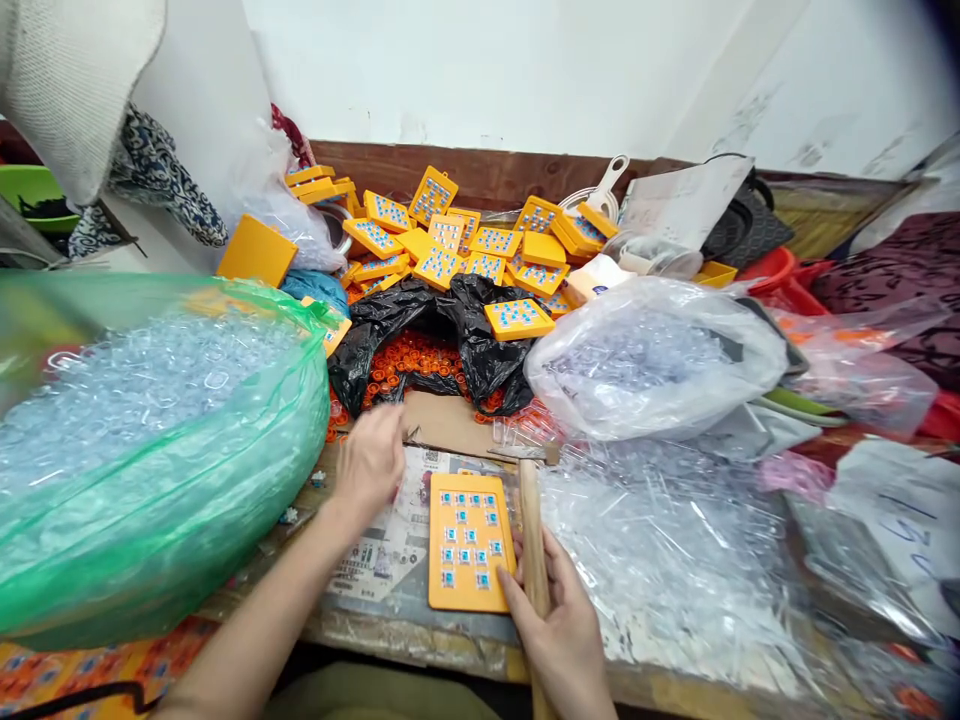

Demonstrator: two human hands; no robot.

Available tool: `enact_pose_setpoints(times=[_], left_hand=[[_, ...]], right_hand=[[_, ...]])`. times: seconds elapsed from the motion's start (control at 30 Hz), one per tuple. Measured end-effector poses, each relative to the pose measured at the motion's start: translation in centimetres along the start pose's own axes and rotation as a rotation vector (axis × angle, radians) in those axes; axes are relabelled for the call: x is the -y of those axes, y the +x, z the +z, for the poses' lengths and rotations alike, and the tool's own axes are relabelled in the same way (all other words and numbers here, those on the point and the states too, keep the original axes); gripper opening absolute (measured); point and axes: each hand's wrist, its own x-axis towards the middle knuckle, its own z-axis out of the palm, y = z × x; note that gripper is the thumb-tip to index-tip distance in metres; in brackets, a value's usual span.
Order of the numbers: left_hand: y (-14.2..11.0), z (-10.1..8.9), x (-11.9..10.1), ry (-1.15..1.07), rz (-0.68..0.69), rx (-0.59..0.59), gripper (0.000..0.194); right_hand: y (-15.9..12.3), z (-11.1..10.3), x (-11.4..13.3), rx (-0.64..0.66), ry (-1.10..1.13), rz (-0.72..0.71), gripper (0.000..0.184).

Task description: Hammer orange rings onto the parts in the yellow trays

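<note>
In my right hand (559, 620) is a hammer, its wooden handle (532, 540) wrapped by the fingers and its narrow metal head (551, 454) at the far end. That hand's thumb rests on the lower right edge of a yellow plastic board (469, 510), which lies on a printed sheet (375, 555) and carries small clear-and-blue pieces in several rows. Slightly blurred, my left hand (371, 455) is closed with fingers curled, just in front of a black bag (487, 360) of small orange parts (420, 362). Whatever its fingertips hold is hidden.
A green bag (225, 480) of clear pieces bulges at left; a white bag (652, 370) of clear pieces stands at right. Loose clear parts (660, 560) spread across the right side. Many yellow boards (435, 195) are heaped against the wall, with cardboard (450, 422) below the black bag.
</note>
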Motion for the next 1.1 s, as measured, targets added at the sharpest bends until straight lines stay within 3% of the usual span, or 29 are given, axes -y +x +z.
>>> enact_pose_setpoints(times=[0.07,0.17,0.33,0.43,0.53,0.67,0.77,0.9,1.1], left_hand=[[3.9,-0.3,1.3,0.193,-0.047,-0.072,0.030],[8.1,0.3,3.0,0.247,-0.086,-0.048,0.021],[10.1,1.9,4.4,0.243,-0.077,-0.017,0.027],[9.3,1.3,3.8,0.195,-0.047,-0.059,0.022],[6.3,0.5,2.1,0.102,0.054,-0.076,0.015],[0.4,1.0,-0.1,-0.154,0.211,0.029,0.013],[-2.2,2.3,-0.9,-0.300,0.199,0.121,0.012],[-2.6,3.1,-1.3,-0.259,0.180,0.175,0.011],[-2.6,3.6,-1.0,-0.298,0.163,0.137,0.012]], right_hand=[[-0.1,0.0,0.2,-0.031,-0.033,-0.015,0.063],[-0.4,0.2,0.7,-0.018,-0.005,-0.010,0.062],[-0.9,0.6,1.2,-0.016,0.045,-0.005,0.062],[-1.6,0.3,1.2,-0.078,0.075,-0.060,0.058],[-2.4,-1.4,1.1,-0.117,-0.010,-0.124,0.051],[-2.8,-3.9,1.4,-0.011,-0.344,-0.293,0.046],[-2.9,-4.1,2.0,0.057,-0.509,-0.500,0.046],[-3.1,-2.6,2.9,0.048,-0.583,-0.539,0.046],[-3.1,-2.1,3.6,0.077,-0.617,-0.541,0.048]])
